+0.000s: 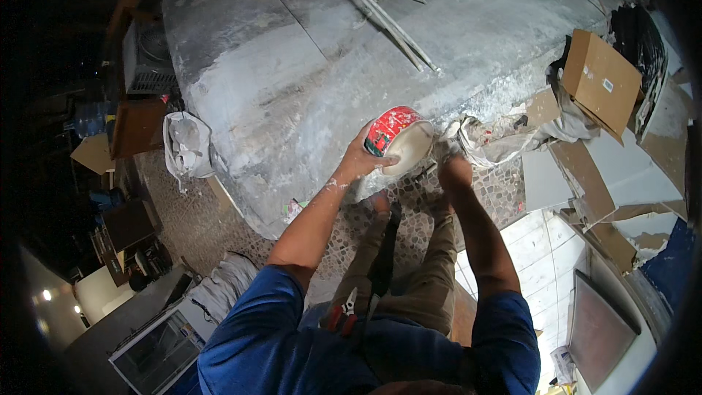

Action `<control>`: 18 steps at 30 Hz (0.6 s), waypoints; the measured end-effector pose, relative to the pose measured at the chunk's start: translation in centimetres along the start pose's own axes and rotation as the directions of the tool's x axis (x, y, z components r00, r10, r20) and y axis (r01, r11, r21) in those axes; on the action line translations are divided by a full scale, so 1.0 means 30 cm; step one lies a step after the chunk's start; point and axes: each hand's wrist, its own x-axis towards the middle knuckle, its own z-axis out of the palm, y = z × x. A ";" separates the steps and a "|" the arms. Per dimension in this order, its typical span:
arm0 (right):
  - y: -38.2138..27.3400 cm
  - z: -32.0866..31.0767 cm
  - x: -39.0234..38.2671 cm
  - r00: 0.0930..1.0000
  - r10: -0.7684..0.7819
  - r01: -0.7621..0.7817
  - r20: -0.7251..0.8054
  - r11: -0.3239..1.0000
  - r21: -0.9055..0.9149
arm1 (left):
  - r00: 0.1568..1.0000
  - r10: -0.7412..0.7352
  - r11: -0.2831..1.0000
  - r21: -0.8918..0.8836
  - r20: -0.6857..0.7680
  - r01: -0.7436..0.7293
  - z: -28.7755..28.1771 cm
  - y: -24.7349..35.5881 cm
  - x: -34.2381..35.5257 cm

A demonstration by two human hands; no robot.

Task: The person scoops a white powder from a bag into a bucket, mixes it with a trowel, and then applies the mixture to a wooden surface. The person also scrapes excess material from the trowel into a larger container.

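Observation:
My left hand (358, 159) grips a round red tub (391, 126) by its side, fingers wrapped round its wall. The tub is tilted, and its pale, whitish inside faces right. Close to its right, my right hand (455, 170) is closed. A small greyish shape shows at its fingers, too blurred to name. Just beyond this hand lies a crumpled white plastic sack (486, 145), smeared with white stuff. Both hands are above the near edge of a large grey, white-dusted surface (270, 95).
Thin white strips (380, 18) lie on the far part of the surface. At the right are a cardboard box (603, 77) and broken board pieces (548, 179). A white bag (187, 145) stands at the left. Red-handled pliers (342, 314) hang at my waist, above the pebbled floor (325, 230).

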 end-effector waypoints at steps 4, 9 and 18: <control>0.046 0.240 -0.085 0.977 -0.177 0.167 -0.118 0.982 -0.085 | 1.000 -0.004 0.997 -0.080 -0.026 0.002 0.011 -0.009 -0.009; 0.157 0.230 0.014 0.963 0.012 0.071 -0.269 0.953 0.295 | 0.999 0.035 0.997 -0.067 0.007 -0.035 0.033 0.000 0.016; 0.104 0.294 -0.031 0.999 -0.028 0.024 0.029 0.989 0.148 | 0.998 0.038 0.995 -0.086 -0.045 -0.042 0.056 -0.027 -0.020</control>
